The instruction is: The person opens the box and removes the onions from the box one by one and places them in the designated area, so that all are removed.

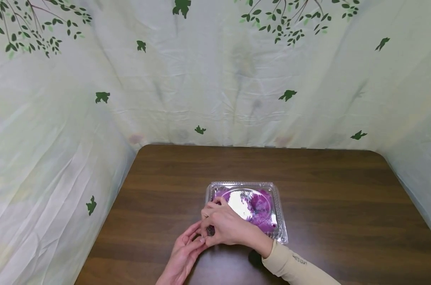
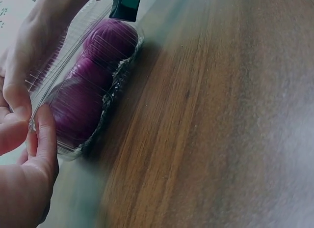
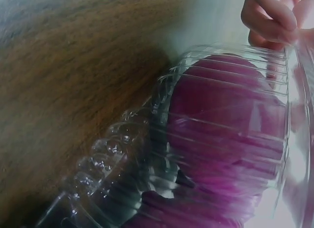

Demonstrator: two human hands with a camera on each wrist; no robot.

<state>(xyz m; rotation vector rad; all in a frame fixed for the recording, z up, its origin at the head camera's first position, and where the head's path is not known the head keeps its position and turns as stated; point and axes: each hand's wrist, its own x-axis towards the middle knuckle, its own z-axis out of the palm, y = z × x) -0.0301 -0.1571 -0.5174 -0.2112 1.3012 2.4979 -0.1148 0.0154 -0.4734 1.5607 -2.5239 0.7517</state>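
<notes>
A clear plastic clamshell box (image 1: 281, 225) with a ribbed wall sits on the table, its lid down. Inside are several round purple things (image 2: 78, 107) that look like red onions. My right hand (image 1: 227, 223) reaches over the box's near left part, thumb and fingers pinching the rim at the corner. From the left, my left hand (image 1: 187, 249) meets it there, its fingertips gripping the same rim. In the left wrist view, fingers of both hands close on the thin plastic edge. The right hand partly hides that corner in the head view.
The brown wooden table (image 1: 329, 194) extends around the box, with rounded far corners. A pale cloth (image 1: 215, 79) printed with leaves hangs behind it and at both sides. A dark wrist camera (image 2: 125, 6) sits on the right wrist, close above the box.
</notes>
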